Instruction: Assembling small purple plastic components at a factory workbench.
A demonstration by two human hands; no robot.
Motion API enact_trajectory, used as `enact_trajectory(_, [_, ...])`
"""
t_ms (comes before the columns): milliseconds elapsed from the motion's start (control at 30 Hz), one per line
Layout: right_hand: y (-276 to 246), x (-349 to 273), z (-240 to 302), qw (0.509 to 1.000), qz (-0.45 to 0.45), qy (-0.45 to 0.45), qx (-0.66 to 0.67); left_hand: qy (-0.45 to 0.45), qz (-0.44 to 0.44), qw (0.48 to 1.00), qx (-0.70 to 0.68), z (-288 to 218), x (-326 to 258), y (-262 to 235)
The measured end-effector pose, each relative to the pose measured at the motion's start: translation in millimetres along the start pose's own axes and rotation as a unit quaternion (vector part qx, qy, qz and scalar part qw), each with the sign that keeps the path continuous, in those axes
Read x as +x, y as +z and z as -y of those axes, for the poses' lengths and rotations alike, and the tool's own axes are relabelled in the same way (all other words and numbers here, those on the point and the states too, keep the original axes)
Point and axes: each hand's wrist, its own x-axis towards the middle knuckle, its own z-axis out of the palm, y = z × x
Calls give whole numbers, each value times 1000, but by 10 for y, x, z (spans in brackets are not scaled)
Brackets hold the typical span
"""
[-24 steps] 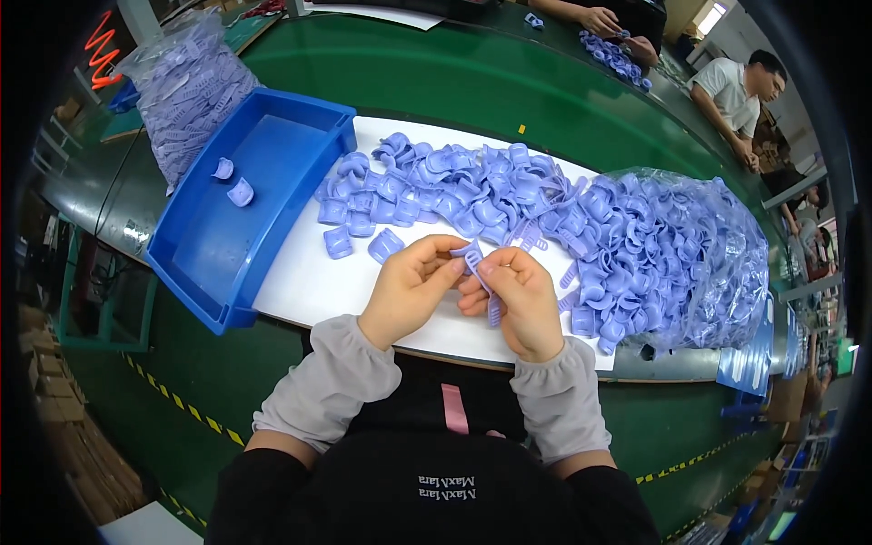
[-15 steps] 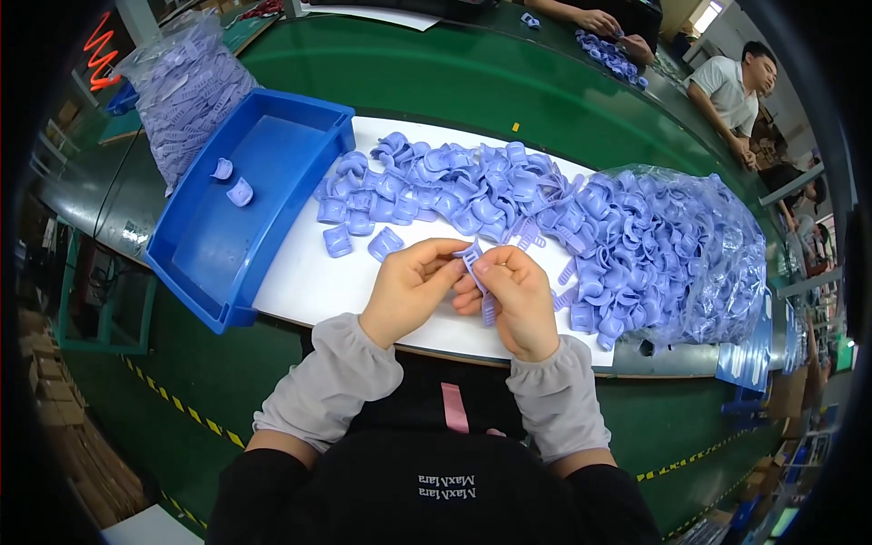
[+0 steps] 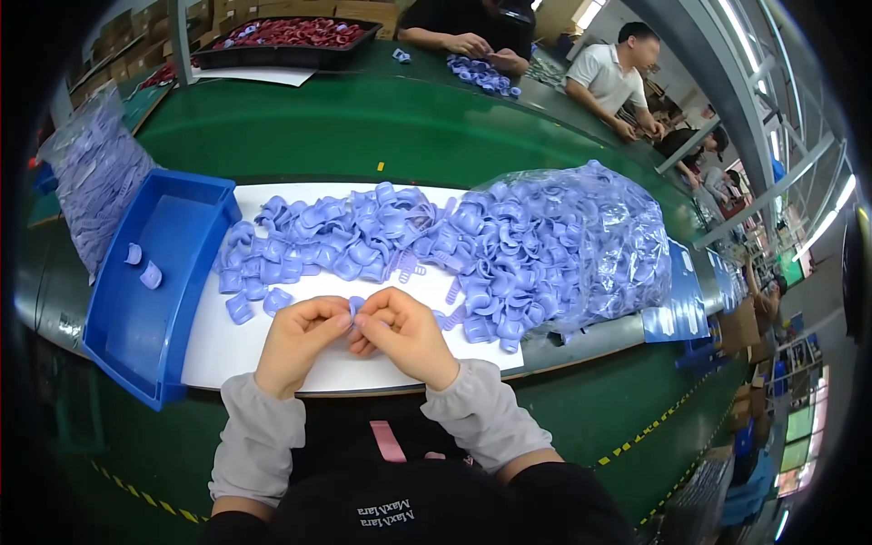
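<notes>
In front of my body, both hands meet over the white sheet and pinch one small lavender plastic piece. My left hand is closed on its left side, thumb and fingertips together. My right hand grips it from the right with the thumb on top; most of the piece is hidden by fingers. Just beyond lie many curved lavender plastic parts, with a few slotted straps among them. Two loose curved parts sit nearest my left hand.
At left stands a blue tray with two lavender parts in it. Behind it leans a bag of straps. An opened clear bag spills parts at right. Across the green table, a co-worker's hands handle similar parts.
My view has turned to the right, so the table and hands appear farther left. Both hands still pinch the piece; the slotted strap end that hung below it is now hidden.
</notes>
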Motion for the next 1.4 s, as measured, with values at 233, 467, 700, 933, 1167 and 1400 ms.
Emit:
enact_trajectory(233, [6, -66, 56, 983, 16, -86, -164, 84, 50, 984, 147, -58, -87, 95])
enact_trajectory(467, [23, -96, 80, 952, 34, -131, -276, 259, -23, 903, 342, -34, -160, 186])
enact_trajectory(700, [76, -130, -18, 988, -13, -72, -135, 167, 29, 983, 72, 27, -181, 195])
enact_trajectory(933, [4, -38, -101, 950, -86, -240, -180, 203, 43, 967, 146, 101, -131, 117])
enact_trajectory(1167, [120, -68, -6, 967, -115, -198, -114, 234, 71, 955, 166, 103, -175, 87])
enact_trajectory(1400, [143, -83, 16, 969, -138, -169, -115, 203, 102, 954, 197, 26, -221, 86])
